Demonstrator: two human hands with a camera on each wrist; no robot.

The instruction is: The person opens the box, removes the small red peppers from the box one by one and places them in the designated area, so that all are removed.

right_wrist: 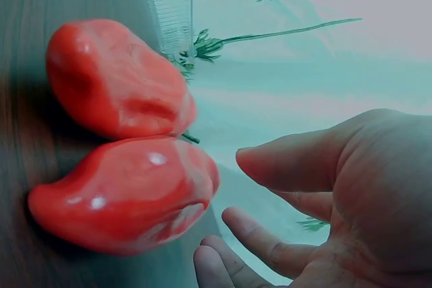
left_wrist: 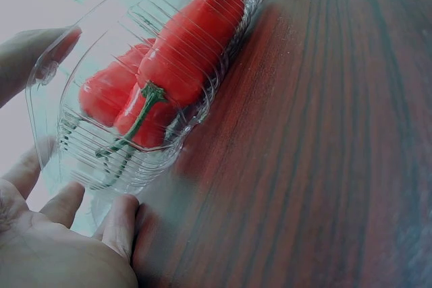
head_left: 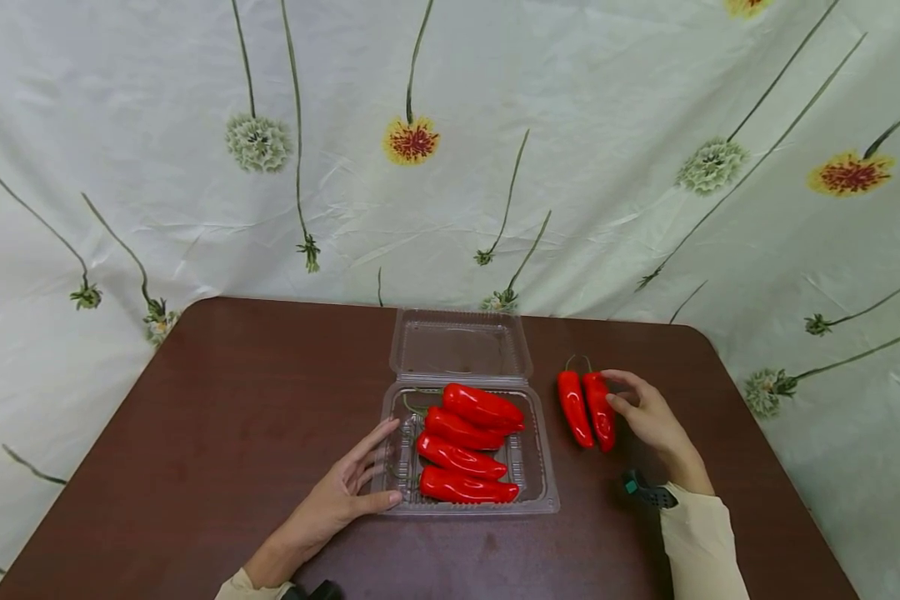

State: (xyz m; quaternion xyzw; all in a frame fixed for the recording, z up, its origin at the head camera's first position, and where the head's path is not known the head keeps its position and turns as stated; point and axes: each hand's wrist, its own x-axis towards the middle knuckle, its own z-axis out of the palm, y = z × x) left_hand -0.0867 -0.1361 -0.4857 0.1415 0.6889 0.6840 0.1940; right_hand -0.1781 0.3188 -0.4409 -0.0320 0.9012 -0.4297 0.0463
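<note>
Several red peppers lie in a row inside a clear plastic clamshell box, their green stems toward the left. My left hand rests at the box's left rim, its fingers spread and nearly straight; in the left wrist view the thumb is at the rim. Right of the box, two more red peppers lie side by side on the table, stems away from me. Beside the right-hand one is my right hand. In the right wrist view its loosely bent fingers stand apart from the pepper.
The box's clear lid is folded back flat toward the table's far edge. The dark brown table has rounded far corners. Behind it hangs a white cloth printed with flowers.
</note>
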